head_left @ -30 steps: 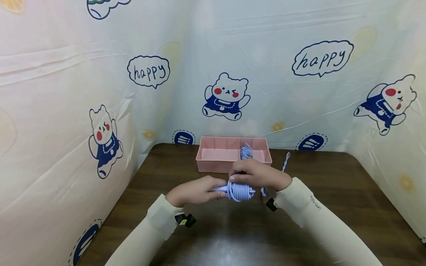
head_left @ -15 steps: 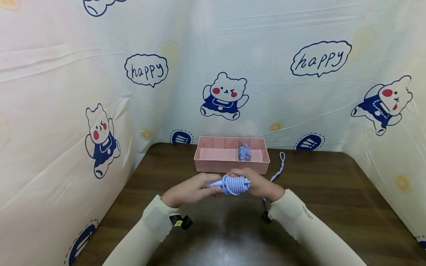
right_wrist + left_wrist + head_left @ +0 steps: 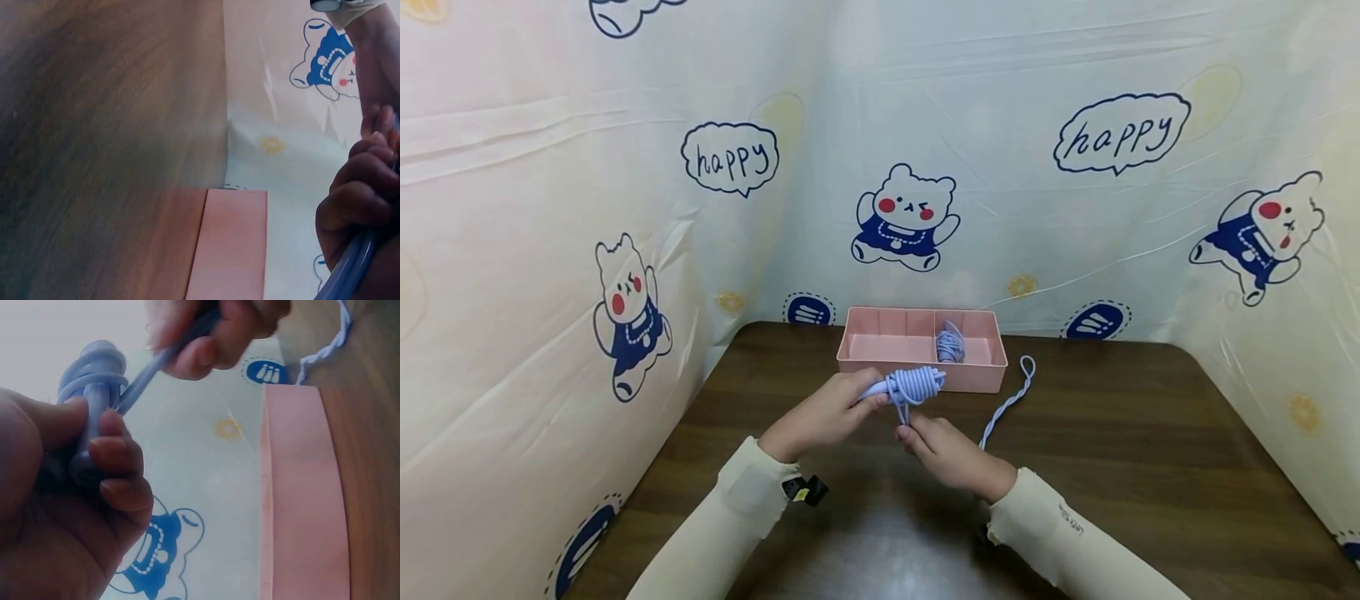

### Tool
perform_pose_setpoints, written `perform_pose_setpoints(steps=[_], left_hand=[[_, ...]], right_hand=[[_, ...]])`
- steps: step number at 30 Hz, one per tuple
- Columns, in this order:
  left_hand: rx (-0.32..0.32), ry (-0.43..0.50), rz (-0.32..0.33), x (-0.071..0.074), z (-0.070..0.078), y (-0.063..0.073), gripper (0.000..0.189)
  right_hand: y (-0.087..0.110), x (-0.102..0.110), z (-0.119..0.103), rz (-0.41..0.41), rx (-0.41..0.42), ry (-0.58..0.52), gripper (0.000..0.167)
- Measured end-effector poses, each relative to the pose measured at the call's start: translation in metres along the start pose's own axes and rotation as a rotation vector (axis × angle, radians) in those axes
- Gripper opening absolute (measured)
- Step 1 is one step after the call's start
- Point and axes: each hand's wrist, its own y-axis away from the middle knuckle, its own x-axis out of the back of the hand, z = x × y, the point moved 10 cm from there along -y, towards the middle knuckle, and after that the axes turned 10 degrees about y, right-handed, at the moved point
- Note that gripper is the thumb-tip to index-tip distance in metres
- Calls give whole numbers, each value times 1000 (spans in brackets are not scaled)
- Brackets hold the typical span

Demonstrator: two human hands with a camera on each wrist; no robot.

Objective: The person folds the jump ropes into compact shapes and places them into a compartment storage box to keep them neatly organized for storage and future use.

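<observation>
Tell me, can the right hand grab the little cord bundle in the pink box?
Probably not yet: the right hand is holding cord, though the pink box is open above the bundle.

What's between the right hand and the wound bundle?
A short strand of blue cord runs from the wound bundle to the right hand; left wrist and head views show it.
</observation>
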Motion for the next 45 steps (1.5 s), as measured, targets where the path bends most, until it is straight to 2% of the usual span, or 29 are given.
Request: perform_pose_setpoints(steps=[5,9,11,16,18,20,23,27,31,36,39,45], left_hand=[[15,-51,73,6,-6,-2,9],[67,-96,107,8,-16,-6,13],[90,-112,83,5,-21,-8,16],[148,-132,19,-4,-31,-8,15],[156,-135,-8,-7,-33,-7,12],[149,-142,-35,-11,-32,-7,9],[121,-139,-82,-18,-29,-8,7],[91,-126,-144,-27,-23,-9,10],[80,-114,-209,-36,-20,-8,14],[42,-140,-281,-47,-17,-7,6],[21,-138,-305,-51,-14,-6,5],[10,-58,-352,-55,-11,-3,8]], right_hand=[[1,-2,-9,-22,12,92,26],[2,2,-20,-29,39,244,20],[3,9,-27,-10,65,369,20],[5,28,-50,95,192,720,23],[5,35,-57,130,240,809,24],[4,43,-64,150,277,845,24],[0,52,-71,146,332,862,21],[-8,58,-71,79,368,836,16],[-13,57,-66,-3,366,792,16],[-17,53,-60,-71,362,717,13],[-18,52,-56,-90,350,681,11],[-21,55,-48,-108,325,575,11]])
